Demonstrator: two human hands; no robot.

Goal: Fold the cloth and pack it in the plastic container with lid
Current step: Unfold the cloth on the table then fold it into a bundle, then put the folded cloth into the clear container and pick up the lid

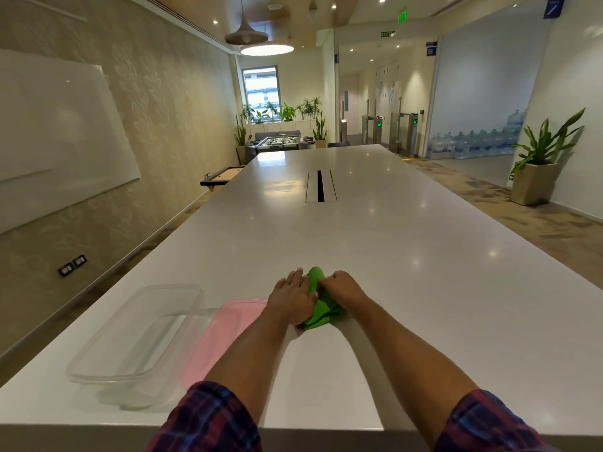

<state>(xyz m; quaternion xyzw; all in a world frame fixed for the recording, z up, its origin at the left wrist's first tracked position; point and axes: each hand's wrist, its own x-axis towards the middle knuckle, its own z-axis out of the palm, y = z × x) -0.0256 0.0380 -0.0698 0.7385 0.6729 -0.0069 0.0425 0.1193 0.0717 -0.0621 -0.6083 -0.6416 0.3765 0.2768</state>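
Plaid sleeves (208, 419) cross the near edge of the table (326, 386). At left sits the clear container (140, 334), with the pink lid (215, 337) just beside it. The left hand (292, 298) presses flat on the green cloth (321, 316), which lies lengthwise away from the person. The right hand (342, 287) seems to pinch its fold. The left hand is nearer the container.

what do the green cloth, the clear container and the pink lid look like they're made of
The green cloth looks like soft matte fabric, perhaps microfibre: it bunches into limp folds. The clear container is glossy transparent plastic: the white table shows through its walls. The pink lid seems translucent plastic, smooth with a faint sheen, probably stiff since it lies flat.
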